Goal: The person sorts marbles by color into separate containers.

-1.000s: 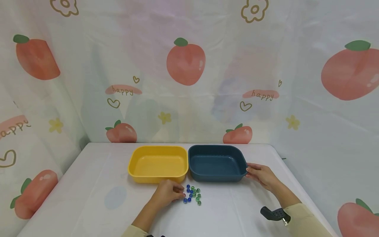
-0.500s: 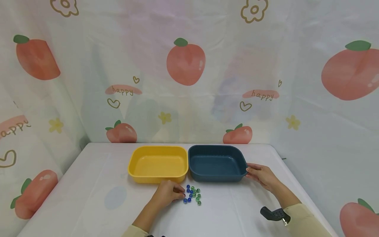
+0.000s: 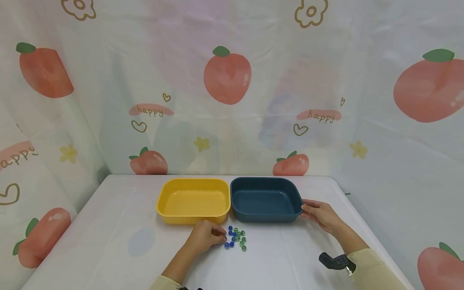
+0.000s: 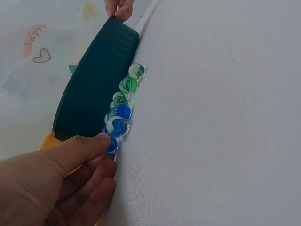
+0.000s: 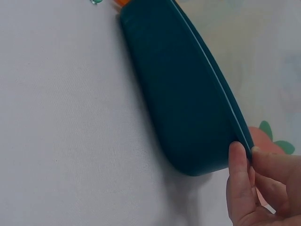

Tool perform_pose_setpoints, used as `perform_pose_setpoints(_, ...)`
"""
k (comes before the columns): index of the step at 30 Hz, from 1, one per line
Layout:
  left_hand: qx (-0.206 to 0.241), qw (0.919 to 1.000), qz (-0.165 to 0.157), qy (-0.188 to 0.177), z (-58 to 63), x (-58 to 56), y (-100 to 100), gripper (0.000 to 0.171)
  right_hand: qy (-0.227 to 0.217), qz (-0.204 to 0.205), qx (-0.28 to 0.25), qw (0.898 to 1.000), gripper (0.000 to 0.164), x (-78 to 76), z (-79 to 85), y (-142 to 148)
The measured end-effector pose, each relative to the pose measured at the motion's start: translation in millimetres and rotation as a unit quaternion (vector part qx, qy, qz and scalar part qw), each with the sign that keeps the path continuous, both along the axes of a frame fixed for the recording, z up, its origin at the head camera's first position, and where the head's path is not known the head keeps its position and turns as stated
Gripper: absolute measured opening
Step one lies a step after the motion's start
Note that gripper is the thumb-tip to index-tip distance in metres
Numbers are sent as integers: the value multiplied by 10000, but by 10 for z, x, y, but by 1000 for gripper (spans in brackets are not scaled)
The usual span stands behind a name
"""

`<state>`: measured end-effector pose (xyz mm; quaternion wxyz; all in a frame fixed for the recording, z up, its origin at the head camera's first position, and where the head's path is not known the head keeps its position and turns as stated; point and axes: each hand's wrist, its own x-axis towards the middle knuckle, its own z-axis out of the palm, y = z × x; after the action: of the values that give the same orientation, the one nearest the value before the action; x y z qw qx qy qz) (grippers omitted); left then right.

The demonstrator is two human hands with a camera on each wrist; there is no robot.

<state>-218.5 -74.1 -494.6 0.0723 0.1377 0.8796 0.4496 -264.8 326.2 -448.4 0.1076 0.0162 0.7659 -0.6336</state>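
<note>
In the head view my left hand [image 3: 206,237] is at the left side of a small cluster of glass marbles. Its thumb and fingertips pinch a blue marble [image 4: 112,145], partly hidden by the thumb in the left wrist view. Other blue marbles [image 3: 232,244] lie right beside the fingertips, with green marbles [image 3: 244,248] farther right. My right hand [image 3: 321,216] grips the right end of a dark teal plastic tub [image 3: 264,218], thumb and fingers on either side of its rim [image 5: 221,87].
A yellow plastic tub [image 3: 181,220] stands against the teal one on its left, just behind my left hand. Both rest on a white-covered table [image 3: 108,225]. A fruit-print curtain [image 3: 232,133] hangs behind and at both sides.
The left fingertips shift very slightly at the edge of the marbles. The right hand, both tubs and the other marbles keep their places.
</note>
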Motion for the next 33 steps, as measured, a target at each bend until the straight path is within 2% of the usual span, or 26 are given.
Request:
perform_pose_setpoints(12, 357, 9987, 155, -318, -2, -9, -14, 13, -38, -28, 62, 10000, 58, -8, 9, -1)
perform_pose_setpoints(23, 663, 9969, 343, -264, -45, -8, -44, 14, -43, -32, 11, 10000, 58, -7, -10, 4)
perform_pose_setpoints(28, 790, 9948, 487, -417, -38, -2, -46, 16, -74, -32, -31, 10000, 59, -8, -20, 5)
perform_pose_setpoints(33, 997, 9919, 499, -609, -9, 17, -38, 18, -155, -78, -82, 9998, 58, -5, -10, -2)
